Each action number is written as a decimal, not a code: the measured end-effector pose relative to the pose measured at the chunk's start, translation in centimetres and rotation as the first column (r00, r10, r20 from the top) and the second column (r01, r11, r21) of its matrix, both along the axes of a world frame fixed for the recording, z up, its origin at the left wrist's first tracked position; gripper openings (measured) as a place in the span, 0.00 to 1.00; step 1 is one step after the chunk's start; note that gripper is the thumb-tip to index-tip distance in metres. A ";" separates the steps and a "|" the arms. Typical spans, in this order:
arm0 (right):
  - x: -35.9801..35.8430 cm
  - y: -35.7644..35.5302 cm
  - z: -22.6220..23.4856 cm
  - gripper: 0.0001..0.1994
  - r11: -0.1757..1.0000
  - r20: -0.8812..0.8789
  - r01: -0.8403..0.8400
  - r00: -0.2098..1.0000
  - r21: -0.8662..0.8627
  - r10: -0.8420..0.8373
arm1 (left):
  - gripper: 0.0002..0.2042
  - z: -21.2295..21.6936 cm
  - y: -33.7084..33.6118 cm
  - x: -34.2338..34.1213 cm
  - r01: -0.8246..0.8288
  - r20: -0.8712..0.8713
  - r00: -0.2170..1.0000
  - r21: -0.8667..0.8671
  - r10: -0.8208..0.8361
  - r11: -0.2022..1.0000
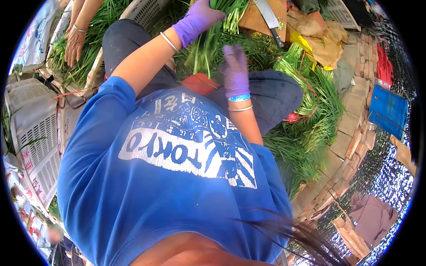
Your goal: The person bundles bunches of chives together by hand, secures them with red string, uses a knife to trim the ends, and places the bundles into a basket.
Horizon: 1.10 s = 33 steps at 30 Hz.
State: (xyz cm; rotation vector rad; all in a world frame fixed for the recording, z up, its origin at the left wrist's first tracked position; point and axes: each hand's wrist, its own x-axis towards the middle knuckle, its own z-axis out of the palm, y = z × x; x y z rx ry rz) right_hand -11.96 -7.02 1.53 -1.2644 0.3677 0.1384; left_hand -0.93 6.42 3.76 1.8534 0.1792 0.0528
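Note:
My left hand (197, 20), in a purple glove, is closed around a bunch of chives (230, 15) at the top middle. Long green leaves (200, 55) trail from under it toward my lap. My right hand (235, 68), gloved the same way, is raised beside the bunch, apart from it. Motion smears its fingers, which look stretched out, and nothing shows in them. Just beyond, a kitchen knife (267, 14) with a black handle lies on a wooden board (255, 17). A small red-orange object (199, 84) sits between my legs.
Another person's hand (75, 48) rests over greens beside crates (37, 133) at left. Green bundles tied with red string (308, 71) lie right of my knee, on loose greens (301, 146). Brick paving (350, 115), a blue flat bag (388, 111) and brown cloth (375, 217) lie farther right.

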 end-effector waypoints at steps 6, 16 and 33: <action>-0.6 -0.6 1.8 0.15 0.404 0.457 0.263 0.719 -0.876 0.523 | 0.23 0.9 -0.8 -0.6 -0.114 -0.033 0.993 -0.049 0.112 0.992; 0.1 1.9 -1.7 0.08 0.324 0.407 0.267 0.751 -0.907 0.520 | 0.20 0.9 -1.3 -0.6 -0.204 0.094 0.975 0.004 0.202 0.979; 1.5 1.2 2.3 0.13 0.213 0.381 0.331 0.615 -0.919 0.690 | 0.17 -2.6 2.4 2.4 -0.315 0.025 0.943 -0.256 0.332 0.914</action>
